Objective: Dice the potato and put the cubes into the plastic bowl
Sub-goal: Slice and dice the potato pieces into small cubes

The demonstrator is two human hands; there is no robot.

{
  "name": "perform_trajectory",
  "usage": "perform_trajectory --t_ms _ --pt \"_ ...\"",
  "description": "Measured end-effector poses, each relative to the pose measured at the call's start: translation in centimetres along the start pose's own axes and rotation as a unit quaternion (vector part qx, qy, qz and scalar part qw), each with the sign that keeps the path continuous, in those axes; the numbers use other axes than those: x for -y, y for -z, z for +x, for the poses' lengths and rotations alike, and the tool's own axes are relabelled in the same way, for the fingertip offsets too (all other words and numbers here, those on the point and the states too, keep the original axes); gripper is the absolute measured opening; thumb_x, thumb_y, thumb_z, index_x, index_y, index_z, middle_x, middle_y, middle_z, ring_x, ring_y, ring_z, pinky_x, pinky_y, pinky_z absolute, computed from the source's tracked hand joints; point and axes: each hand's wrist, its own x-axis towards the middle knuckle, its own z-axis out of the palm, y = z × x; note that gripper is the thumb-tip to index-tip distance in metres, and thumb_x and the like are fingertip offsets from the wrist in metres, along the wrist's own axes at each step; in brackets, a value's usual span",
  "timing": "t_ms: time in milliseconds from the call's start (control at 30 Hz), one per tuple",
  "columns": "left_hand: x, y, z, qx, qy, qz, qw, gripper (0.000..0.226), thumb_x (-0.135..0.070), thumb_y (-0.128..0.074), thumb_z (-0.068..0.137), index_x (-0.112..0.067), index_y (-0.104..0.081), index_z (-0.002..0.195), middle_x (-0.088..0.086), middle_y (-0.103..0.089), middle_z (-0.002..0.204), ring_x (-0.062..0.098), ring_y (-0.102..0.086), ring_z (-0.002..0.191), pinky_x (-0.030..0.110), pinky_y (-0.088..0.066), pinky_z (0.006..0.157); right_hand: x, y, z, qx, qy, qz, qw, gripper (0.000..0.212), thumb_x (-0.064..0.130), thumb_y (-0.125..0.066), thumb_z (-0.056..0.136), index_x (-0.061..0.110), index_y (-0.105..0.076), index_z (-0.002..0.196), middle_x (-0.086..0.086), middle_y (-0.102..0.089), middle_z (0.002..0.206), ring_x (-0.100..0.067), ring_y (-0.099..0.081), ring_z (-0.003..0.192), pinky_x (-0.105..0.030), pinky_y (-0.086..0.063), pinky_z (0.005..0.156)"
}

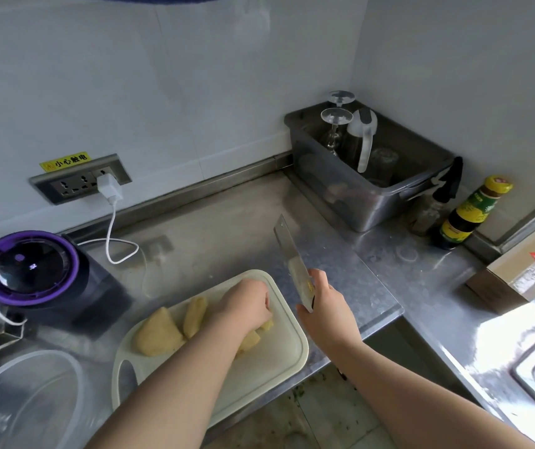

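The potato lies in peeled chunks on the white cutting board. The left hand curls its fingers over the right-hand chunks, and its forearm hides part of them. The right hand grips the cleaver, with the blade raised off the board and a pale scrap stuck to it. The plastic bowl sits left of the board, below a purple appliance — a metal tub of glasses stands well behind.
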Motion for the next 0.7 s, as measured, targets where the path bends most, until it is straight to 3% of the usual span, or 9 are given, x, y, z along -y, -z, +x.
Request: perform_trajectory --t_ms 67,133,267,400,533,633,700 --pt "-0.4 -0.8 0.6 0.003 0.024 -0.018 1.0 0.002 -0.023 -0.06 0.086 -0.023 -0.06 0.084 0.001 -0.068 0.098 0.023 -0.062 0.096 0.03 -0.051 0.082 0.0 0.0 -0.1 0.003 0.002 0.004 1.0 0.061 0.018 -0.06 0.091 0.028 -0.025 0.14 -0.002 -0.056 0.128 -0.023 -0.059 0.101 -0.039 -0.057 0.079" --pt "-0.5 -1.2 1.0 0.007 0.058 -0.073 0.996 0.013 -0.031 -0.065 0.087 -0.021 -0.058 0.082 0.002 -0.069 0.093 0.023 -0.064 0.096 0.028 -0.047 0.081 -0.1 0.0 -0.2 0.004 0.004 0.009 1.0 0.06 0.018 -0.06 0.091 0.029 -0.026 0.139 -0.001 -0.056 0.128 -0.023 -0.06 0.101 -0.04 -0.057 0.08" --pt "0.6 -0.8 0.9 -0.031 0.112 -0.194 0.974 0.019 -0.031 -0.063 0.091 -0.013 -0.064 0.098 0.006 -0.07 0.1 0.025 -0.065 0.098 0.029 -0.047 0.083 -0.3 0.3 -0.2 0.009 0.004 0.008 1.0 0.058 0.018 -0.059 0.092 0.028 -0.026 0.139 -0.002 -0.057 0.126 -0.024 -0.06 0.099 -0.041 -0.057 0.08" --pt "2.6 0.7 -0.3 -0.109 0.12 -0.191 0.968 0.018 -0.029 -0.062 0.091 -0.02 -0.054 0.079 0.0 -0.063 0.088 0.025 -0.061 0.093 0.031 -0.046 0.077 -0.1 0.3 -0.4 0.028 0.012 -0.017 0.999 0.047 0.017 -0.052 0.095 0.022 -0.032 0.137 -0.004 -0.059 0.117 -0.023 -0.059 0.09 -0.038 -0.055 0.074" --pt "4.4 0.5 -2.5 -0.068 0.125 -0.166 0.976 0.019 -0.03 -0.054 0.096 -0.014 -0.063 0.091 0.005 -0.068 0.1 0.026 -0.061 0.099 0.032 -0.046 0.081 0.7 -0.2 -1.6 0.064 0.051 -0.052 0.995 0.035 0.013 -0.038 0.098 0.016 -0.038 0.133 0.001 -0.05 0.097 -0.022 -0.056 0.079 -0.032 -0.046 0.061" --pt "5.2 -0.9 -4.6 0.006 0.122 -0.238 0.964 0.028 -0.034 -0.064 0.089 -0.017 -0.063 0.111 -0.003 -0.063 0.107 0.019 -0.061 0.105 0.027 -0.048 0.085 1.4 -0.7 -3.0 0.093 0.085 -0.072 0.989 0.031 0.014 -0.035 0.098 0.016 -0.042 0.128 0.004 -0.047 0.092 -0.019 -0.052 0.072 -0.03 -0.043 0.059" --pt "5.3 -2.1 -5.6 0.036 0.111 -0.232 0.966 0.032 -0.033 -0.068 0.086 -0.018 -0.062 0.114 -0.003 -0.064 0.108 0.018 -0.061 0.103 0.027 -0.049 0.086 1.8 -0.9 -3.9 0.109 0.104 -0.089 0.985 0.032 0.012 -0.034 0.098 0.017 -0.043 0.129 0.003 -0.048 0.094 -0.021 -0.053 0.073 -0.03 -0.042 0.059"
